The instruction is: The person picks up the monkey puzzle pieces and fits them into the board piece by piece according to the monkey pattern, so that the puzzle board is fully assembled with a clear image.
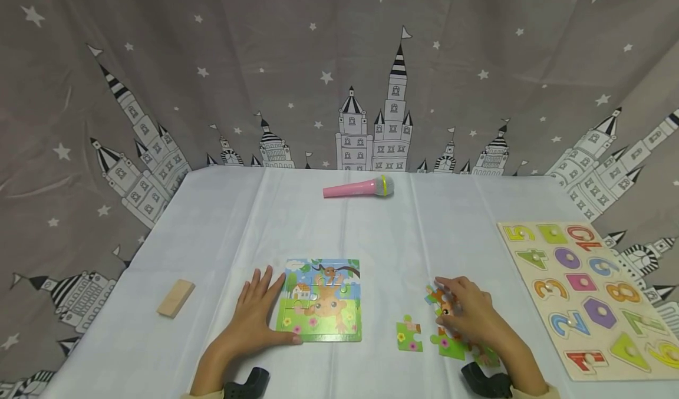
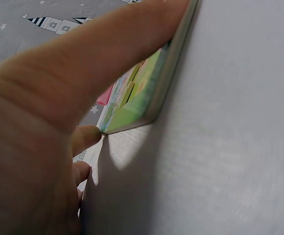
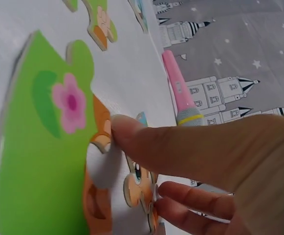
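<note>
Left hand (image 1: 253, 312): fingers spread, gripping nothing; thumb and forefinger at puzzle board (image 1: 331, 338) edges, likely steadying it.
Right hand (image 1: 472, 309): half-curled over loose pieces (image 1: 451, 348); whether pinching one, can't tell.
Loose pieces: right of puzzle board, probably for easy reach.

Puzzle board (image 1: 339, 338) left of loose pieces (image 1: 405, 338) — microphone (image 1: 351, 189) behind both.

We noted a grey, white-starred curtain (image 1: 297, 48); a white tablecloth (image 1: 297, 222); a pink, yellow-ringed microphone (image 1: 352, 188); a green-rimmed puzzle tray (image 1: 334, 338), its picture blue above and green below; a green, pink-flowered puzzle piece (image 1: 406, 335); and a cream number board (image 1: 596, 340).
</note>
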### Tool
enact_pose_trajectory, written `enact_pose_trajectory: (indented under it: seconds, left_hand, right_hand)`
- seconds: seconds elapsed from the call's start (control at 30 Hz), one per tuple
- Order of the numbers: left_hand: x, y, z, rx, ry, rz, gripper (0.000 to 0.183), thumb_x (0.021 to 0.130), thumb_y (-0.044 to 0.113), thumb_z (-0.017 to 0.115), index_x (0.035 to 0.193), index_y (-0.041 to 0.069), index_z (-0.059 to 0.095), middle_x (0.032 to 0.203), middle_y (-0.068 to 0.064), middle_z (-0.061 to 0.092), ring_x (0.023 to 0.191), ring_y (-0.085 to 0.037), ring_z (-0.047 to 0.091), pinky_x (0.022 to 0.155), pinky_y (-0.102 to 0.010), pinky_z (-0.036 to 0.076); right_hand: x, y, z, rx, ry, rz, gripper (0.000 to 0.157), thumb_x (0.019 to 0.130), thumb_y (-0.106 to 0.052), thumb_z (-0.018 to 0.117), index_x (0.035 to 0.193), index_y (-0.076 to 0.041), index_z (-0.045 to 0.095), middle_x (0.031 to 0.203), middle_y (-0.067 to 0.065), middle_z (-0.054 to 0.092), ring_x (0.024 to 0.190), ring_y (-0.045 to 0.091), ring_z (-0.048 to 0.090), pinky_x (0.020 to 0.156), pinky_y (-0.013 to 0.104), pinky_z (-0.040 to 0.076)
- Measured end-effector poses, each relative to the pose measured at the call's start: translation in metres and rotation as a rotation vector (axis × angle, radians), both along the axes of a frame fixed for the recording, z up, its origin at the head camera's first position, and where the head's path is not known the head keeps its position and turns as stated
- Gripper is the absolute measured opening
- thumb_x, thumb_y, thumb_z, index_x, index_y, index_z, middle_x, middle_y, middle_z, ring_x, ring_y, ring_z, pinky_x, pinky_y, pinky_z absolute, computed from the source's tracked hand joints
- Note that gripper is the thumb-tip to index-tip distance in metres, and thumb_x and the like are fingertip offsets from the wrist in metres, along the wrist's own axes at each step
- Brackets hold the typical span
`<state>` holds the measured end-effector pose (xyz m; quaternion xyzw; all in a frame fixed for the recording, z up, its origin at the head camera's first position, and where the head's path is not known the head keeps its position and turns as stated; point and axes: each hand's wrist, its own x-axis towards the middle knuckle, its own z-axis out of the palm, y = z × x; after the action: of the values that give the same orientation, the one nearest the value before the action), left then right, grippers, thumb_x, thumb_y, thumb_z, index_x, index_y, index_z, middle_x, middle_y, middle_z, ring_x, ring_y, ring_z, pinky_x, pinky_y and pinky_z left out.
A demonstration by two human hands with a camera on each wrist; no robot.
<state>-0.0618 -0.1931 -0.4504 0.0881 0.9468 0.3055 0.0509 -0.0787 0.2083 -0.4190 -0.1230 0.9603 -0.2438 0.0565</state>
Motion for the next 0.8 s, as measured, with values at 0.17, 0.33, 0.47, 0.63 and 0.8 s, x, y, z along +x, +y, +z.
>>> enact_pose_trajectory:
  seconds: [0.17, 0.33, 0.47, 0.63, 0.8]
  left_hand:
    - [-0.0003, -0.0003, -0.0008, 0.003, 0.004, -0.001, 0.116, 0.049, 0.061, 0.077, 0.142, 0.009, 0.03, 0.152, -0.02, 0.009, 0.14, -0.039, -0.003, 0.111, -0.056, 0.0]
    - [-0.0001, -0.0007, -0.0014, 0.004, 0.005, -0.002, 0.116, 0.049, 0.061, 0.077, 0.142, 0.009, 0.029, 0.152, -0.02, 0.009, 0.14, -0.039, -0.004, 0.112, -0.055, 0.0]
    - [-0.0001, -0.0009, -0.0012, 0.004, 0.003, 0.0, 0.117, 0.049, 0.061, 0.077, 0.142, 0.009, 0.03, 0.152, -0.02, 0.009, 0.14, -0.039, -0.004, 0.112, -0.055, -0.001]
    - [-0.0003, -0.0004, -0.0002, -0.002, 0.001, 0.002, 0.117, 0.048, 0.062, 0.076, 0.142, 0.009, 0.03, 0.152, -0.02, 0.009, 0.14, -0.039, -0.004, 0.112, -0.055, -0.001]
    - [0.0006, 0.0002, 0.0017, -0.004, -0.002, 0.001, 0.117, 0.048, 0.062, 0.076, 0.142, 0.009, 0.029, 0.152, -0.02, 0.009, 0.14, -0.039, -0.004, 0.111, -0.056, -0.001]
  right_hand:
    - [0.0019, 0.0004, -0.005, -0.04, 0.003, -0.006, 0.069, 0.067, -0.023, 0.078, 0.128, -0.009, 0.049, 0.122, 0.009, 0.056, 0.108, 0.03, 0.052, 0.08, 0.046, 0.035]
    - [0.0045, 0.0019, -0.0086, -0.086, 0.01, -0.006, 0.067, 0.068, -0.021, 0.077, 0.128, -0.011, 0.049, 0.122, 0.006, 0.058, 0.111, 0.031, 0.051, 0.085, 0.049, 0.034]
    - [0.0057, 0.0012, -0.0089, -0.115, 0.018, -0.013, 0.068, 0.068, -0.02, 0.078, 0.128, -0.011, 0.049, 0.121, 0.006, 0.057, 0.108, 0.029, 0.053, 0.091, 0.055, 0.034]
    - [0.0061, -0.0015, -0.0082, -0.133, 0.023, -0.048, 0.064, 0.065, -0.014, 0.079, 0.124, -0.01, 0.053, 0.111, 0.006, 0.054, 0.093, 0.016, 0.056, 0.087, 0.045, 0.047]
    - [0.0057, -0.0026, -0.0089, -0.129, 0.021, -0.103, 0.057, 0.064, -0.013, 0.08, 0.116, -0.014, 0.058, 0.106, 0.003, 0.049, 0.088, 0.01, 0.053, 0.073, 0.025, 0.05]
